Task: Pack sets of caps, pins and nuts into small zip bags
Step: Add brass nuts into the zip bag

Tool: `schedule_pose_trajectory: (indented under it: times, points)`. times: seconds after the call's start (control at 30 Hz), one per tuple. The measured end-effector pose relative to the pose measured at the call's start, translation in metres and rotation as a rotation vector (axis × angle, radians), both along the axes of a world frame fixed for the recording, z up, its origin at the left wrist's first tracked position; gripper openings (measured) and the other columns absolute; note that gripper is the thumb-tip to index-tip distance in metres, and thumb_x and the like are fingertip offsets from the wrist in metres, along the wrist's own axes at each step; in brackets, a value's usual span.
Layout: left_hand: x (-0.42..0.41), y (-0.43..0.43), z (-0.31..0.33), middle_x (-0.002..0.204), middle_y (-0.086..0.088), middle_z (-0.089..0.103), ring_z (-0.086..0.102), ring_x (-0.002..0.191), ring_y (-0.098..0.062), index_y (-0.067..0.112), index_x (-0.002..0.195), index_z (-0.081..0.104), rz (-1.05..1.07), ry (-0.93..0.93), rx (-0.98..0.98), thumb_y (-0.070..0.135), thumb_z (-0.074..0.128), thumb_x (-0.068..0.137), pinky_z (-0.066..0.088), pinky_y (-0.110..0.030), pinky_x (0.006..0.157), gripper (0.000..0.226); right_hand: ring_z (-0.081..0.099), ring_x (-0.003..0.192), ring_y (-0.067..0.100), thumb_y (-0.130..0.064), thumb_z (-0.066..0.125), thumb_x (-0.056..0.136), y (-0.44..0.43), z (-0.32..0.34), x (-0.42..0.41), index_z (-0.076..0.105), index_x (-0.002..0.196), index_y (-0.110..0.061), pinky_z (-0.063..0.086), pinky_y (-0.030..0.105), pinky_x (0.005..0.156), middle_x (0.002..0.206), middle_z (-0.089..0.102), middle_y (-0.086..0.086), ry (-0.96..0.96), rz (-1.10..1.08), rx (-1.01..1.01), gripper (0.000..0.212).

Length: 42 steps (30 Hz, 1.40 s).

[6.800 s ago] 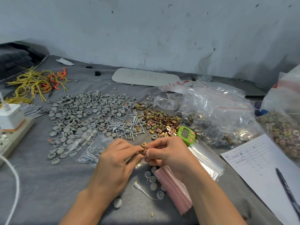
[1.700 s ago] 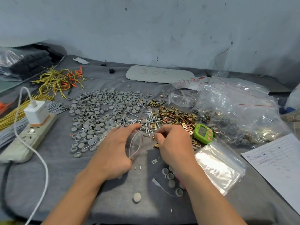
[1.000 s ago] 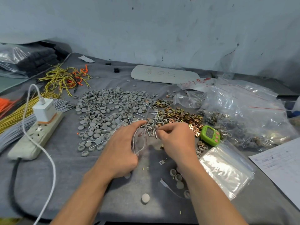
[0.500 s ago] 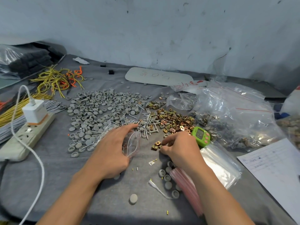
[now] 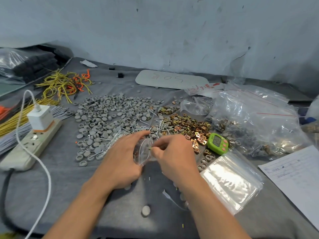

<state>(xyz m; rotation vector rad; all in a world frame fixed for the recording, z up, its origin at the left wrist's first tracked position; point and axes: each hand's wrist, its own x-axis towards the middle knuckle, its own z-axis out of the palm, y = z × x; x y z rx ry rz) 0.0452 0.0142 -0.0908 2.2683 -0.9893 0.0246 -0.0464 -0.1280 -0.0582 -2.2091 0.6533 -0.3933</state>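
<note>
My left hand (image 5: pixel 121 157) holds a small clear zip bag (image 5: pixel 143 153) with its mouth spread open, just above the grey cloth. My right hand (image 5: pixel 174 155) is at the bag's mouth, fingertips pinching a small piece that I cannot make out clearly. Behind the hands lie a wide spread of grey caps (image 5: pixel 110 114), a heap of silver pins (image 5: pixel 155 130) and a heap of brass square nuts (image 5: pixel 188 125). A few loose caps (image 5: pixel 145 210) lie near my wrists.
A stack of empty zip bags (image 5: pixel 229 180) lies right of my right hand, beside a green timer (image 5: pixel 217 143). Large clear bags of parts (image 5: pixel 259 125) fill the right. A power strip with charger (image 5: pixel 32 137) and white cable sit left, wire bundles (image 5: pixel 63 83) behind, paper sheet (image 5: pixel 296 173) far right.
My right hand has lifted from the loose nuts on the cloth and come to the open mouth of the bag. My left hand keeps holding the bag open.
</note>
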Motion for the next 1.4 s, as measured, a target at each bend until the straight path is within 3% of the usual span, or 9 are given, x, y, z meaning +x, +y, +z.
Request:
schedule_pose_trajectory:
  times: [0.2, 0.37, 0.6, 0.7, 0.8, 1.03, 1.13, 1.27, 1.4]
  points:
    - [0.003, 0.000, -0.002, 0.142, 0.020, 0.054, 0.048, 0.131, -0.008, 0.045, 0.150, 0.036, -0.011, -0.056, 0.005, 0.025, 0.069, 0.072, 0.042, -0.035, 0.110, 0.087, 0.069, 0.075, 0.018, -0.021, 0.072, 0.083, 0.028, -0.004, 0.022, 0.075, 0.071, -0.024, 0.055, 0.029, 0.069, 0.062, 0.065, -0.009, 0.047, 0.125, -0.019, 0.012]
    - [0.004, 0.002, -0.005, 0.141, 0.023, 0.051, 0.047, 0.130, -0.005, 0.049, 0.150, 0.032, -0.013, -0.051, 0.001, 0.024, 0.070, 0.070, 0.041, -0.035, 0.109, 0.091, 0.068, 0.097, 0.032, -0.031, 0.069, 0.090, 0.036, -0.010, 0.034, 0.076, 0.102, -0.018, 0.056, 0.035, 0.080, 0.097, 0.073, 0.008, 0.195, 0.088, -0.111, 0.019]
    - [0.001, 0.002, -0.003, 0.133, 0.027, 0.048, 0.045, 0.118, 0.001, 0.052, 0.147, 0.032, 0.011, -0.017, -0.021, 0.024, 0.066, 0.070, 0.042, -0.031, 0.103, 0.089, 0.067, 0.068, 0.009, -0.022, 0.073, 0.090, 0.008, 0.003, 0.019, 0.081, 0.082, -0.035, 0.061, 0.030, 0.071, 0.075, 0.072, -0.014, 0.066, -0.050, -0.056, 0.017]
    - [-0.001, 0.002, 0.000, 0.127, 0.030, 0.039, 0.040, 0.114, 0.002, 0.055, 0.147, 0.028, 0.012, -0.007, 0.005, 0.022, 0.065, 0.062, 0.039, -0.028, 0.100, 0.099, 0.070, 0.087, 0.016, -0.011, 0.071, 0.092, -0.018, 0.009, 0.010, 0.079, 0.089, -0.034, 0.062, 0.039, 0.084, 0.097, 0.072, -0.011, 0.179, -0.141, -0.098, 0.025]
    - [-0.003, 0.003, 0.002, 0.126, 0.030, 0.039, 0.039, 0.113, 0.002, 0.056, 0.147, 0.028, 0.007, -0.003, 0.017, 0.025, 0.065, 0.061, 0.036, -0.026, 0.100, 0.099, 0.067, 0.105, 0.019, 0.000, 0.067, 0.088, -0.035, 0.008, 0.001, 0.078, 0.094, -0.035, 0.057, 0.035, 0.093, 0.113, 0.071, -0.008, 0.314, -0.055, -0.102, 0.037]
    - [-0.006, 0.005, 0.005, 0.132, 0.031, 0.047, 0.045, 0.116, 0.009, 0.052, 0.145, 0.037, -0.040, -0.054, 0.014, 0.039, 0.067, 0.063, 0.034, -0.018, 0.094, 0.089, 0.058, 0.071, -0.001, -0.010, 0.068, 0.096, -0.055, -0.002, -0.019, 0.077, 0.090, -0.027, 0.038, 0.006, 0.053, 0.088, 0.070, -0.010, 0.226, 0.073, -0.139, 0.020]
    - [-0.006, 0.008, 0.003, 0.133, 0.035, 0.047, 0.041, 0.125, 0.015, 0.047, 0.139, 0.050, -0.049, -0.107, -0.074, 0.045, 0.064, 0.063, 0.031, -0.013, 0.101, 0.077, 0.059, 0.065, -0.002, -0.021, 0.068, 0.099, -0.057, -0.005, -0.023, 0.076, 0.084, -0.030, 0.037, 0.008, 0.050, 0.081, 0.071, -0.015, 0.133, 0.046, -0.009, 0.019]
    - [-0.009, 0.009, 0.000, 0.123, 0.018, 0.064, 0.052, 0.126, 0.001, 0.031, 0.118, 0.070, 0.005, -0.298, -0.281, 0.039, 0.067, 0.074, 0.028, -0.014, 0.114, 0.045, 0.062, 0.056, 0.009, -0.015, 0.065, 0.100, -0.052, 0.000, -0.030, 0.080, 0.083, -0.017, 0.045, 0.019, 0.051, 0.074, 0.077, 0.000, -0.062, 0.026, 0.335, 0.024]
    - [-0.019, -0.001, 0.008, 0.105, 0.014, 0.069, 0.059, 0.105, -0.007, 0.023, 0.106, 0.076, 0.054, -0.502, -0.375, 0.038, 0.067, 0.088, 0.037, -0.025, 0.102, 0.025, 0.065, 0.055, 0.015, -0.002, 0.058, 0.102, -0.040, 0.005, -0.036, 0.077, 0.090, -0.003, 0.049, 0.021, 0.050, 0.076, 0.076, 0.013, -0.165, 0.127, 0.678, 0.023]
